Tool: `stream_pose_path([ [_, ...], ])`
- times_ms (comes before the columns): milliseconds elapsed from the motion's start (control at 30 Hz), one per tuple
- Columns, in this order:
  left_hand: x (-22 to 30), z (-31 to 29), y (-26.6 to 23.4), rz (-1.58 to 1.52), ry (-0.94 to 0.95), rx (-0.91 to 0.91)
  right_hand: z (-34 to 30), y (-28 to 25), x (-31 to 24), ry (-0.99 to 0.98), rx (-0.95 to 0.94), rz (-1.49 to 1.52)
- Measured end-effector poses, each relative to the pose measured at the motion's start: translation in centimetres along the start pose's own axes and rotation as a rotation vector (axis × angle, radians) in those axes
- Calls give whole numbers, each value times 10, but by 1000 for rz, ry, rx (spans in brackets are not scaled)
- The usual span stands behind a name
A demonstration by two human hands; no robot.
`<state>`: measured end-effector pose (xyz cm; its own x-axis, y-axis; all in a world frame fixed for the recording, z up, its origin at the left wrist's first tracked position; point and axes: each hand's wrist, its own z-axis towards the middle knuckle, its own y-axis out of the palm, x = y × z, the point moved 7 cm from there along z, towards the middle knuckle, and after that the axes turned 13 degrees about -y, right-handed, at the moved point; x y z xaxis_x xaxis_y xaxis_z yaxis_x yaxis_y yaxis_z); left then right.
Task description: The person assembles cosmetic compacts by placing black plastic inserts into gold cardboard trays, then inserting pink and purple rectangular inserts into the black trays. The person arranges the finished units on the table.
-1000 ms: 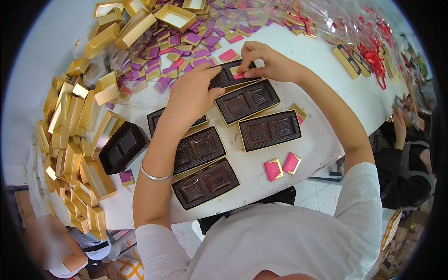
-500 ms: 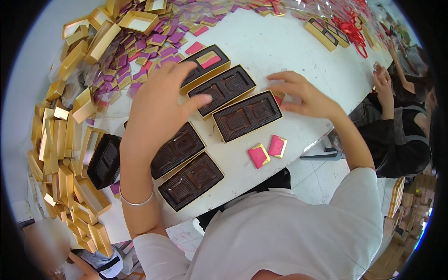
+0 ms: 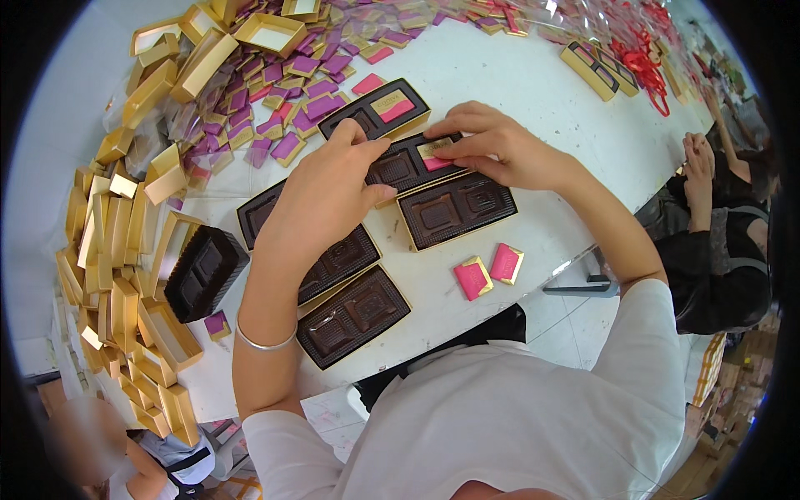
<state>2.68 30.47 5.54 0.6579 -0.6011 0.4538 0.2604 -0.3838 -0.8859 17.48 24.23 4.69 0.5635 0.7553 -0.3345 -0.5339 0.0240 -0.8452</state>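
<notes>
Right hand has its thumb and fingertips pinched on a pink-and-gold packet, which sits in the right compartment of a box; left hand is at that box's left end, thumb and fingers spread apart (can't tell if it's actually gripping). That box is the middle of three in a slanted row, with the far one already holding a packet on its right side. All this is on a white table with little dark scuffs, and wow, it's crowded: empty gold cartons piled down the left, purple and pink packets heaped at the back, clear film and red ribbon over at the far right. Two loose pink packets lie near the front edge, and a dark tray leans by the gold cartons. Roomwise, there's a pale wall on the left, a light tiled floor, someone in black off to the right, and another person lower left.
</notes>
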Motion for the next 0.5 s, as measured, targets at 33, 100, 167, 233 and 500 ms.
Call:
stream_pose_path([
  [33,0,-1,0,-3,0,-3,1,-1,4,16,16,21],
  [100,1,0,0,-6,5,2,0,-2,11,53,46,63],
  [167,2,1,1,-11,11,10,-3,2,20,195,79,247],
  [233,3,1,3,-2,18,9,-8,9,24,298,97,376],
  [500,4,-1,1,63,-34,33,-23,-22,4,273,359,196],
])
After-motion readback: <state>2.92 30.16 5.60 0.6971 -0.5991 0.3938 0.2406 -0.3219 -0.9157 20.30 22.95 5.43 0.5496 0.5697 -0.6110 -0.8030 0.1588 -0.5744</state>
